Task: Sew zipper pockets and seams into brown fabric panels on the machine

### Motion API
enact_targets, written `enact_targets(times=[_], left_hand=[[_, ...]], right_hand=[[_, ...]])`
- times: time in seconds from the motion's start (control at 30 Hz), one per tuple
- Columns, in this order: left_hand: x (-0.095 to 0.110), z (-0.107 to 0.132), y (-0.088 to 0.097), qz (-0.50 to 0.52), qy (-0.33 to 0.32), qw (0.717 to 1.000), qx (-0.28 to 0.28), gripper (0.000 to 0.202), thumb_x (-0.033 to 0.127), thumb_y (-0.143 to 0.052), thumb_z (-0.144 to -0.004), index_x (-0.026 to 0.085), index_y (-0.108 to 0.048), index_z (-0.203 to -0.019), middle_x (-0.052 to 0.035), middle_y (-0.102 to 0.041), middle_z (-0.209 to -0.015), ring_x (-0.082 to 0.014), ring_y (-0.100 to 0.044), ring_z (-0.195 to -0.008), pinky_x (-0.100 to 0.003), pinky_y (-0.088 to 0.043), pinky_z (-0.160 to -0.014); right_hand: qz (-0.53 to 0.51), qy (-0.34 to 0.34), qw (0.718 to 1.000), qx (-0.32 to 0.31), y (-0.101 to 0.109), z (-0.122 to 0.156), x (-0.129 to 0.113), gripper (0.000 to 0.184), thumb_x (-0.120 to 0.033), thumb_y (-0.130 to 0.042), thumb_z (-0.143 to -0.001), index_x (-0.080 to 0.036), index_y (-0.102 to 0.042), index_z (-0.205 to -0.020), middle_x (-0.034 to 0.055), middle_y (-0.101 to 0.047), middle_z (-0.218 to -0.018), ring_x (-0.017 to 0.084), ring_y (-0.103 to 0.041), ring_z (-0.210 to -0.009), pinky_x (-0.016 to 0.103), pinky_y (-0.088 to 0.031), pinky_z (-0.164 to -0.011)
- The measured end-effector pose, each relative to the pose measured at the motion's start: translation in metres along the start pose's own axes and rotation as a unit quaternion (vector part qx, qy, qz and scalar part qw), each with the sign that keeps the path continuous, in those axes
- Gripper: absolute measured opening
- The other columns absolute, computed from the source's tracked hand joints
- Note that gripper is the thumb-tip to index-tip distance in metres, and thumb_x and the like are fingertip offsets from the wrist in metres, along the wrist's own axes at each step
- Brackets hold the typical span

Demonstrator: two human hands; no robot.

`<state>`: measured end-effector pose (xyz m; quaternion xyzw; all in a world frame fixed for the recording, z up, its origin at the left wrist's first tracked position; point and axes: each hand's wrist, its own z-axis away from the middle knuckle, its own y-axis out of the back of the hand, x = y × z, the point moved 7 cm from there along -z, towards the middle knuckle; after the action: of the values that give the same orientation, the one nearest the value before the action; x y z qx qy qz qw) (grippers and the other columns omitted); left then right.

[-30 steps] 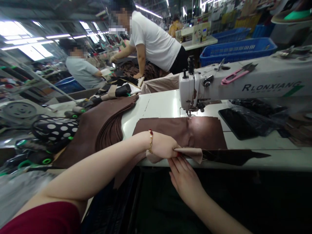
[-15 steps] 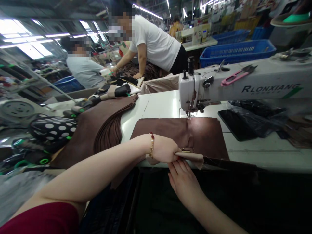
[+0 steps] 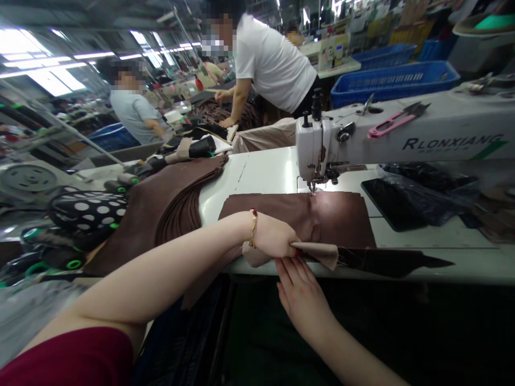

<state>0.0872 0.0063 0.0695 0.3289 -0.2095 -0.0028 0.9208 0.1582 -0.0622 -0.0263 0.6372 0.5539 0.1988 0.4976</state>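
Note:
My left hand, with a beaded bracelet at the wrist, is closed on the folded front edge of a brown fabric panel. The fold shows a beige underside, and a dark strip trails from it to the right. Just below, my right hand has its fingers stretched out, their tips touching the fabric edge beneath my left hand. The panel lies flat under the needle and presser foot of a white sewing machine. Part of the fold is hidden by my left hand.
Left of the panel lies a stack of brown fabric pieces. Thread cones and a polka-dot item stand farther left. Pink snips rest on the machine arm. A phone lies by a plastic bag. Two people work beyond.
My left hand has risen slightly, turning the fabric edge up; metal teeth seen beside the fold are now covered. More of the dark strip shows. A co-worker in white has shifted to the right.

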Motion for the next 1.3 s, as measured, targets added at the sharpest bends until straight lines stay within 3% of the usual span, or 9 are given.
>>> enact_targets(times=[0.27, 0.83, 1.1, 1.3], left_hand=[[-0.01, -0.004, 0.0, 0.039, -0.023, 0.999, 0.005, 0.037, 0.03, -0.042, -0.093, 0.011, -0.071, -0.107, -0.0075, -0.074, -0.1, -0.0175, -0.064, -0.083, -0.024, -0.046, -0.076], [0.004, 0.006, -0.004, -0.023, 0.006, 0.999, 0.027, 0.032, 0.022, -0.045, -0.091, 0.016, -0.069, -0.111, -0.0067, -0.074, -0.094, -0.0176, -0.065, -0.079, -0.024, -0.046, -0.071], [-0.009, 0.006, 0.0, 0.062, 0.0, 0.998, 0.014, 0.034, 0.029, -0.044, -0.095, 0.016, -0.069, -0.114, -0.0038, -0.074, -0.099, -0.0158, -0.063, -0.084, -0.023, -0.047, -0.078], [-0.006, 0.002, 0.004, 0.039, -0.014, 0.999, 0.01, 0.035, 0.027, -0.043, -0.094, 0.015, -0.07, -0.113, -0.0055, -0.074, -0.1, -0.0171, -0.064, -0.084, -0.024, -0.047, -0.077]], right_hand=[[-0.013, 0.011, 1.0, 0.009, 0.0, 0.002, -0.004, 0.054, -0.017, -0.051, -0.09, -0.009, -0.046, -0.143, 0.0128, -0.053, -0.143, 0.027, -0.049, -0.13, 0.042, -0.043, -0.11], [-0.039, 0.0, 0.999, -0.004, 0.002, 0.0, 0.002, 0.047, -0.019, -0.052, -0.091, -0.013, -0.052, -0.137, 0.0129, -0.062, -0.13, 0.029, -0.055, -0.119, 0.045, -0.049, -0.101], [-0.083, -0.007, 0.996, -0.019, 0.005, 0.0, 0.004, 0.052, -0.018, -0.048, -0.092, -0.014, -0.044, -0.144, 0.0106, -0.052, -0.142, 0.027, -0.046, -0.13, 0.045, -0.04, -0.111], [-0.086, -0.016, 0.996, -0.026, 0.002, -0.005, 0.004, 0.05, -0.018, -0.048, -0.092, -0.014, -0.047, -0.142, 0.0117, -0.055, -0.14, 0.028, -0.05, -0.126, 0.046, -0.043, -0.109]])
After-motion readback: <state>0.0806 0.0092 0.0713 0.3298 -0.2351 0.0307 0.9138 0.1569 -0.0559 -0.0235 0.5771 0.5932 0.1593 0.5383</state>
